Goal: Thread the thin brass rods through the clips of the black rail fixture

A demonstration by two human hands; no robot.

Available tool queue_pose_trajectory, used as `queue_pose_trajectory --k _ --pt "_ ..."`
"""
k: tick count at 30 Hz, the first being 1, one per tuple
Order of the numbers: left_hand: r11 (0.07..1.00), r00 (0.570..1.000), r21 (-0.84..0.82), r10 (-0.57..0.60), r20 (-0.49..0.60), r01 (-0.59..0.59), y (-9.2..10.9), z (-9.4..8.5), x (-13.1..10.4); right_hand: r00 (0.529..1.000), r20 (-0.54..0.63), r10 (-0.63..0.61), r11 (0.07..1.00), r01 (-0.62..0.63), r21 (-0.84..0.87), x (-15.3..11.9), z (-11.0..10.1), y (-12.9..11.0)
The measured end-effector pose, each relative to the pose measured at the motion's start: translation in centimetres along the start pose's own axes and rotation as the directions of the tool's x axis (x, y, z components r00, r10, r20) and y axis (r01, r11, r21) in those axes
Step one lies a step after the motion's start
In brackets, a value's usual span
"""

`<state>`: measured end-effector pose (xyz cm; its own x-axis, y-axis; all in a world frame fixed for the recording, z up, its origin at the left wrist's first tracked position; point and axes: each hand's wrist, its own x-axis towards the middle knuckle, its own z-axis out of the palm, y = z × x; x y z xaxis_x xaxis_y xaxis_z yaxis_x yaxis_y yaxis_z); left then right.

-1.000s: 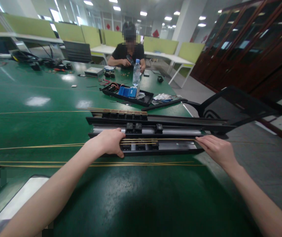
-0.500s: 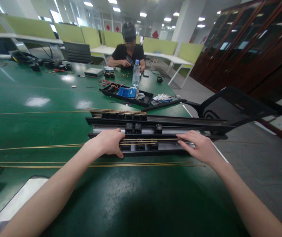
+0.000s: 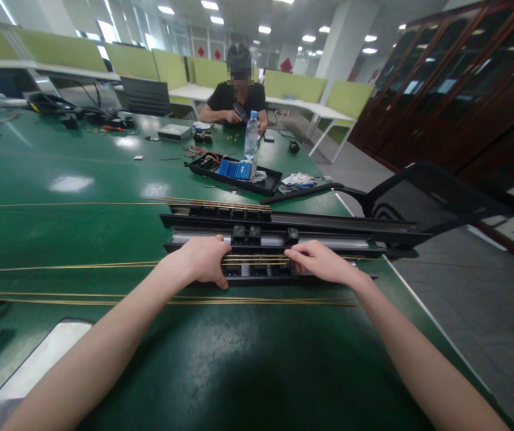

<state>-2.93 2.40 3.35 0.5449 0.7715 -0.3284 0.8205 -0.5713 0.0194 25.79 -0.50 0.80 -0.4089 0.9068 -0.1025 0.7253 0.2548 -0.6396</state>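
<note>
Green matting covers the bench (image 3: 72,239), where a black rail (image 3: 263,272) lies near the right edge (two more just beyond it). Left hand (image 3: 203,263) rests curled over its left part; right hand (image 3: 317,262) pinches thin brass rods (image 3: 257,260) with closed fingers (image 3: 293,254).

Nearest rail (image 3: 257,270) lies crosswise on table (image 3: 81,179), second rail (image 3: 329,242) just behind it, third rail (image 3: 311,220) behind that, jutting past table's right edge. Left hand (image 3: 198,263) on nearest rail's left end, right hand (image 3: 317,262) on same rail to right. Thin rods (image 3: 81,265) run left from rails, more rods (image 3: 104,297) in front. Tray (image 3: 234,173) behind rails, bottle (image 3: 251,134) behind tray, seated person (image 3: 234,99) at far end. Chair (image 3: 419,197) right of table
</note>
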Motion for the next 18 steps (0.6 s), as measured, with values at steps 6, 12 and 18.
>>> queue_pose_trajectory --k 6,12,18 --pt "1.000 1.000 0.014 0.015 -0.007 -0.015 -0.2 0.1 0.0 1.000 -0.026 -0.016 1.000 0.016 -0.020 -0.1 0.0 0.1" --pt "1.000 1.000 0.015 0.009 -0.023 -0.009 -0.2 0.3 0.1 0.991 -0.089 -0.097 0.984 0.082 -0.158 -0.6 0.1 0.9" --pt "1.000 1.000 0.001 0.000 -0.014 0.000 -0.1 0.1 0.0 0.971 -0.148 -0.188 0.955 0.146 -0.257 -0.9 0.3 1.4"
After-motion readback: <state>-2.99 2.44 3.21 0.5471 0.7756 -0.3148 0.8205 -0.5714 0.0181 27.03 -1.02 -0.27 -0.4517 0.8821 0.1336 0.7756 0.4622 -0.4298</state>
